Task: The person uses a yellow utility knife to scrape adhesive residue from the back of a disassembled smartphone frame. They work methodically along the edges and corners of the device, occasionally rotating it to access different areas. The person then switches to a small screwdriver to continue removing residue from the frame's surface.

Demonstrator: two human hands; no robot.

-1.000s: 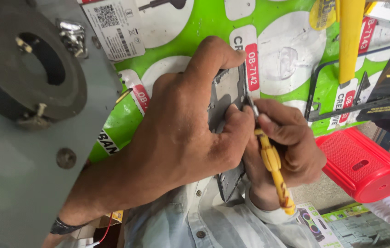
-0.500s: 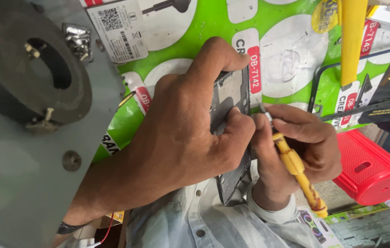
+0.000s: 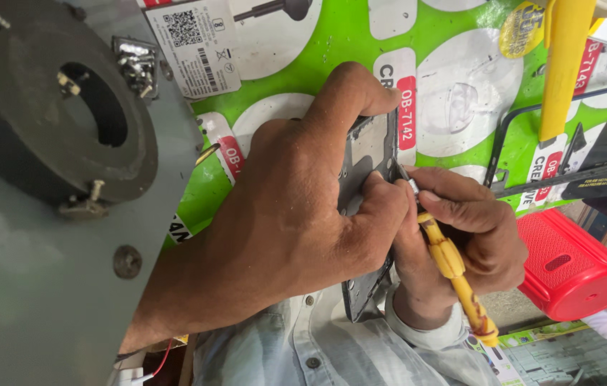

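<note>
Head view: phone frame [image 3: 364, 154] gripped in left hand [image 3: 296, 214], right hand [image 3: 461, 236] beside.

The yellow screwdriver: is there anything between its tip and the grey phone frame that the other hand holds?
Nothing visible stands between them. The yellow screwdriver, held in the right hand, meets the edge of the grey phone frame beside the left hand's thumb. The contact point itself is partly hidden by the fingers.
</note>
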